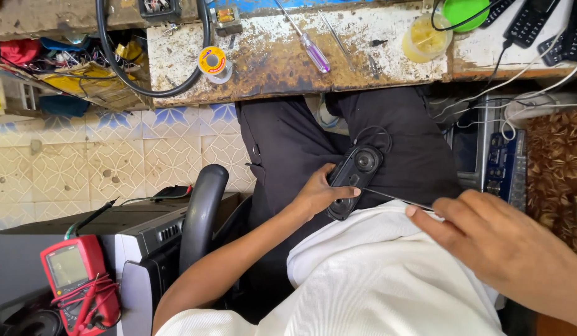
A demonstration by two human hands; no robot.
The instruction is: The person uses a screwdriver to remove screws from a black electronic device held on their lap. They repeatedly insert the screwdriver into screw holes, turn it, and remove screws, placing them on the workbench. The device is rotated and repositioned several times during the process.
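My left hand (316,194) grips a small black speaker unit (354,172) with two round drivers, held over my lap on dark trousers. A thin black wire loops off its top end. My right hand (487,239) pinches a thin metal screwdriver shaft (394,198). The shaft's tip points left and ends right at the lower part of the speaker unit, near my left thumb.
A worn workbench (270,62) lies ahead with a purple-handled screwdriver (314,51), a solder spool (212,63), a yellowish jar (425,38) and phones (537,25). A red multimeter (77,280) sits lower left by a black chair armrest (201,211). An electronic unit (494,155) stands at right.
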